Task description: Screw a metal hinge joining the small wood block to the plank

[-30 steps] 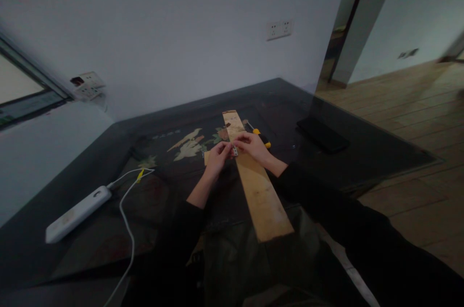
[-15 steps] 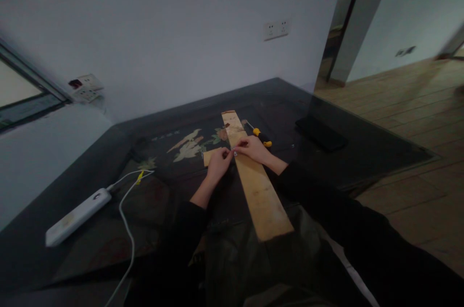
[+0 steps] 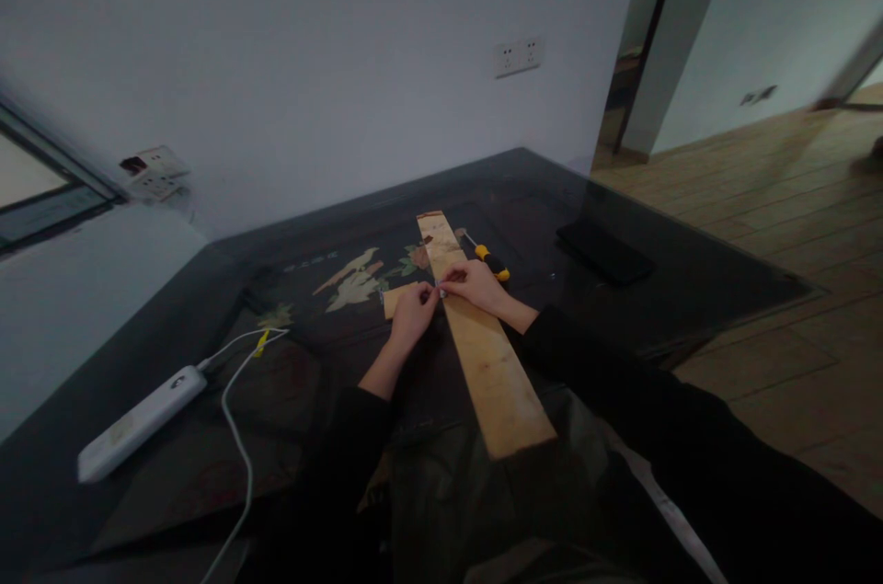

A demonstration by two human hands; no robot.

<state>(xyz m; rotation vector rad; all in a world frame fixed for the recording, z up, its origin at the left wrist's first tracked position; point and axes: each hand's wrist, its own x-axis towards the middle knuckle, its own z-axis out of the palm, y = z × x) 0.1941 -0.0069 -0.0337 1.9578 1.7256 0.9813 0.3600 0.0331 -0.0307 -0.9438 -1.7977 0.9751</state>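
Observation:
A long wooden board [image 3: 488, 372] lies lengthwise on the dark table, its near end reaching over the table's front edge. At the board's left edge, a small metal plate with holes [image 3: 441, 291] is pinched between the fingertips of both hands and mostly covered by them. My left hand [image 3: 411, 315] is closed on the plate from the left, beside a short wooden piece [image 3: 395, 300]. Resting over the board, my right hand [image 3: 475, 284] has thumb and fingers closed on the plate's other side. A yellow-and-black screwdriver [image 3: 492, 263] lies just beyond the right hand.
A black flat rectangular object [image 3: 605, 251] lies on the table [image 3: 704, 290] to the right. On the left sits a white power strip [image 3: 142, 423], its white cable [image 3: 241, 451] hanging over the front edge. A wall [image 3: 345, 60] borders the table's far side.
The fingertips have closed further over the metal plate, which showed its holes more plainly earlier. The left hand has shifted slightly nearer me. The view has turned a little to the right.

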